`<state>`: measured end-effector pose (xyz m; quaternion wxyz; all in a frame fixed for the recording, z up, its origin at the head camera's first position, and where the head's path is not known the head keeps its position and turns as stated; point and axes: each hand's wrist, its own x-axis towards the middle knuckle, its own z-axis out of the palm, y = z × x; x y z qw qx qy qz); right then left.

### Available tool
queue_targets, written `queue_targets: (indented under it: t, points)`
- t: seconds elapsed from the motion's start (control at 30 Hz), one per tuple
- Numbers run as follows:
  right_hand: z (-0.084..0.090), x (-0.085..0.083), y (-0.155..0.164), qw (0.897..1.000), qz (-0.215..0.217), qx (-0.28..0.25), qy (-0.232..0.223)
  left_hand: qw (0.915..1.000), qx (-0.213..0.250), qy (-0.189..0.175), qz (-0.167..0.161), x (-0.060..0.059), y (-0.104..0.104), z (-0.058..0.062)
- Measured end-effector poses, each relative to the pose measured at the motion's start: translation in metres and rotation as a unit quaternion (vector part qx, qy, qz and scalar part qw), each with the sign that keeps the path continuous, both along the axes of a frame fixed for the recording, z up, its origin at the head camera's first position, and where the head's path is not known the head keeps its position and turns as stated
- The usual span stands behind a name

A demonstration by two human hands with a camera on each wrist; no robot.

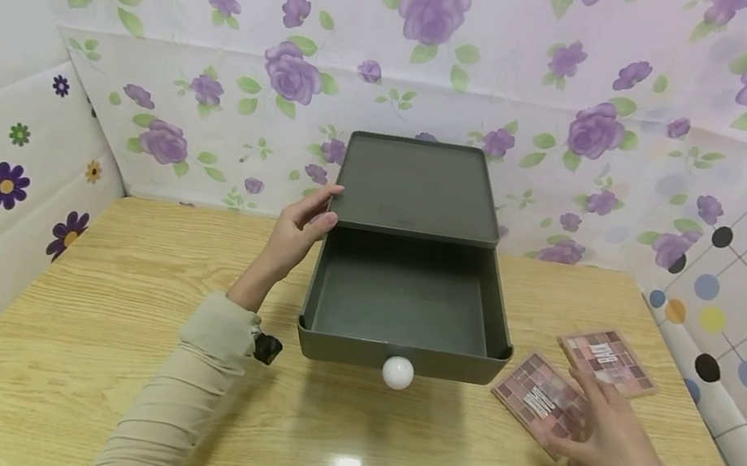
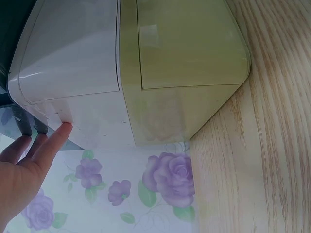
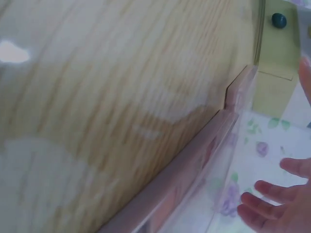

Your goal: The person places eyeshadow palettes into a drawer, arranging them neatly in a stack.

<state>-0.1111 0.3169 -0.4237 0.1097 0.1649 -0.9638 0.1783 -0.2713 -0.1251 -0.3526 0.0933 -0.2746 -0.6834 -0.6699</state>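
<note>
Steadying drawer box [image 1: 417, 191], right hand [image 1: 613, 438] seemingly touching palette [image 1: 538, 401].

Dark green drawer box [image 1: 417, 191] on table, drawer [image 1: 406, 304] pulled open (white knob); pink eyeshadow palettes [image 1: 541, 401] flat at right.

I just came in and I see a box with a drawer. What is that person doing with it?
A person sits at a wooden table with a dark green drawer box. Its drawer, the one with the white knob, is pulled out and has nothing inside. The left hand rests straight fingers against the box's left side. The right hand hovers, fingers spread, over pink makeup palettes lying on the table to the right of the drawer.
</note>
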Motion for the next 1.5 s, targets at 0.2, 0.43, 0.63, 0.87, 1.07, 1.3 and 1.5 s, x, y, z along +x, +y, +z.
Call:
queue_targets:
  t: [0.2, 0.43, 0.63, 0.87, 1.07, 1.3, 1.5]
  points:
    - [-0.006, 0.001, 0.006, 0.997, -0.01, 0.037, -0.072, 0.9999, -0.01, -0.013, 0.002, 0.005, 0.0, 0.004]
    - [-0.007, 0.003, 0.006, 0.989, -0.021, 0.094, -0.112, 0.9995, -0.026, -0.012, 0.014, 0.024, 0.004, 0.022]
    - [-0.011, 0.003, 0.007, 0.991, -0.026, 0.086, -0.1, 0.9994, -0.027, -0.016, 0.012, 0.026, 0.005, 0.025]
    - [-0.01, 0.004, 0.008, 0.994, -0.033, 0.031, -0.096, 0.9993, -0.032, -0.014, 0.013, 0.025, 0.004, 0.023]
    - [-0.008, 0.005, 0.007, 0.998, -0.043, -0.007, -0.056, 0.9993, -0.03, -0.015, 0.014, 0.01, 0.001, 0.01]
    - [-0.006, 0.003, 0.008, 0.999, -0.04, -0.03, -0.001, 0.9998, -0.018, -0.007, 0.007, 0.003, -0.001, 0.0]
    - [0.0, 0.003, 0.01, 0.998, -0.032, -0.044, 0.031, 0.9998, -0.017, 0.005, 0.005, 0.0, -0.002, -0.002]
